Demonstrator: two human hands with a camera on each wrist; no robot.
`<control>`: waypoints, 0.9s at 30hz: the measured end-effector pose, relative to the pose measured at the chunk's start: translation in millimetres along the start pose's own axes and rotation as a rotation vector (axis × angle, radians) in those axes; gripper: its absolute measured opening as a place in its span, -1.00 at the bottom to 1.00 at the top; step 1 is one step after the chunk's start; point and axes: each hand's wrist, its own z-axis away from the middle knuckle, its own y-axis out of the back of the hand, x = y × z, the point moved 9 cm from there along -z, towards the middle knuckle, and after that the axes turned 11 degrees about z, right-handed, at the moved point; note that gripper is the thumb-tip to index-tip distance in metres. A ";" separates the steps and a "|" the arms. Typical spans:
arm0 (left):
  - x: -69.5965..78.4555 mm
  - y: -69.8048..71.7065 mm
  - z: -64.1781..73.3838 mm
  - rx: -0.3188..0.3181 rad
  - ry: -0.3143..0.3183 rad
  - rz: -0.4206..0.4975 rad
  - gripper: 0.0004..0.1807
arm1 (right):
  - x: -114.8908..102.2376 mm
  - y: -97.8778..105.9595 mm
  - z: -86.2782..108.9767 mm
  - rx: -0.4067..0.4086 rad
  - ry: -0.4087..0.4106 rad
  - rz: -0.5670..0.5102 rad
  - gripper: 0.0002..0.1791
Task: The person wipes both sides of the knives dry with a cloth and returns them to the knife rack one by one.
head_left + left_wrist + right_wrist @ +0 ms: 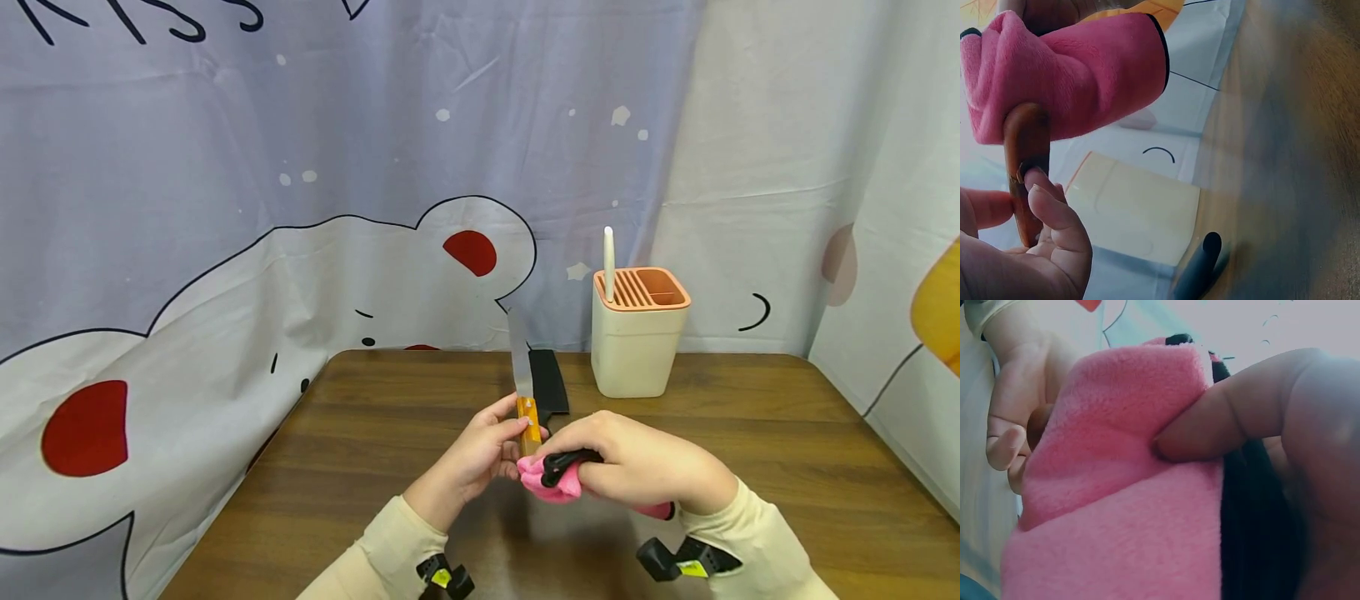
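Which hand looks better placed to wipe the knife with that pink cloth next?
Probably the right hand: it holds the pink cloth at the handle end of the knife. The left hand pinches that handle, so it seems better suited to steadying the knife.

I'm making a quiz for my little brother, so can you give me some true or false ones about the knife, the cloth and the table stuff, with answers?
1. The left-hand grip holds a knife by its handle. True.
2. The blade points back at the person. False: it points away, toward the curtain.
3. The right-hand grip holds a cloth. True.
4. The cloth is blue. False: it is pink.
5. The cream holder stands on the table. True.
6. The black cleaver is inside the cream holder. False: it lies on the table.
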 end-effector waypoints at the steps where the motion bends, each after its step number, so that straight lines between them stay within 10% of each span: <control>1: -0.3 -0.3 0.0 0.000 0.000 0.000 -0.39 | 0.0 1.6 0.6 0.005 0.004 -0.016 -0.40; 6: -2.5 -2.4 -0.3 0.001 0.006 -0.017 -0.37 | 10.5 15.4 3.8 0.127 -0.025 -0.054 -0.42; 13: -4.3 -8.9 2.4 -0.050 0.023 -0.019 -0.39 | 37.1 19.8 1.2 0.304 -0.197 0.204 -0.49; 27: -1.1 -7.1 2.9 -0.030 0.017 0.019 -0.43 | 22.4 3.2 -2.9 0.141 -0.169 0.268 -0.43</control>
